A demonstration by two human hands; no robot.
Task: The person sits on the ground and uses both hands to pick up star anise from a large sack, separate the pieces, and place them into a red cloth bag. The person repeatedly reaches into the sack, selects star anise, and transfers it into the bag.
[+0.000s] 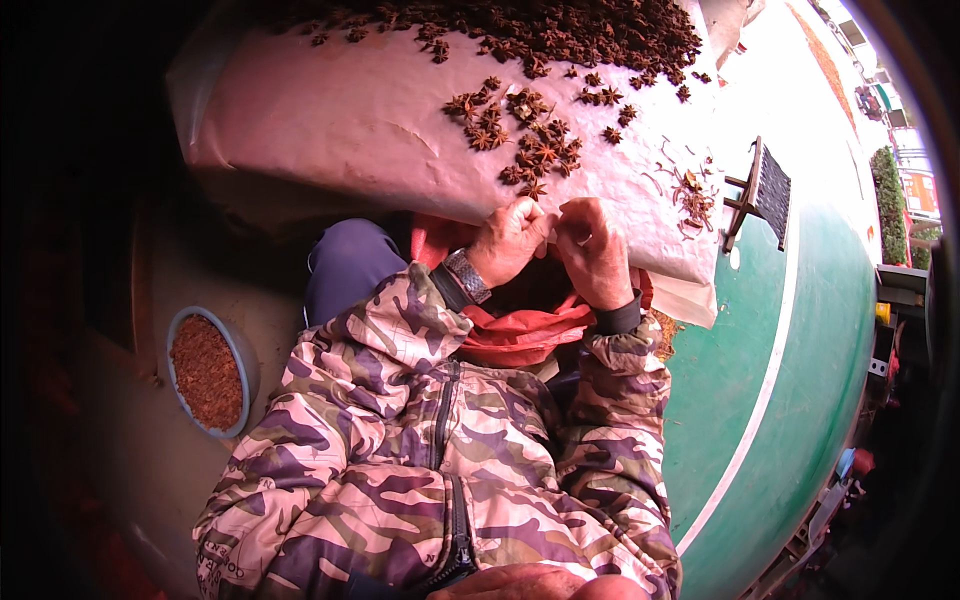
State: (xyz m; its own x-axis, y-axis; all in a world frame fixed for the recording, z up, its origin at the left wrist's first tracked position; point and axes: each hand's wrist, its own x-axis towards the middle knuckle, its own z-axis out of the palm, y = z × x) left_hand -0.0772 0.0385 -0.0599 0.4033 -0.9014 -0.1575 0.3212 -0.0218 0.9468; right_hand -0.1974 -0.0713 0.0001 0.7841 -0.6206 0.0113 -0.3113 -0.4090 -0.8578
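Note:
My left hand (514,238), with a wristwatch (466,275) at its wrist, is raised at the near edge of a covered table (315,127). Its thumb and fingers come together close to those of my right hand (598,251). Whatever may be between the fingertips is too small and hidden to make out. Just beyond the hands lies a loose group of star anise (546,154) on the pale sheet. A large heap of star anise (585,30) spreads across the far side. Below my hands an open red bag (517,334) sits at my lap, dark inside.
Thin stems and bits (696,201) lie at the table's right side. A blue-rimmed basin (211,373) full of reddish-brown pieces stands on the floor at left. To the right, a small folding stool (761,195) stands on a green floor (739,360) with a white line.

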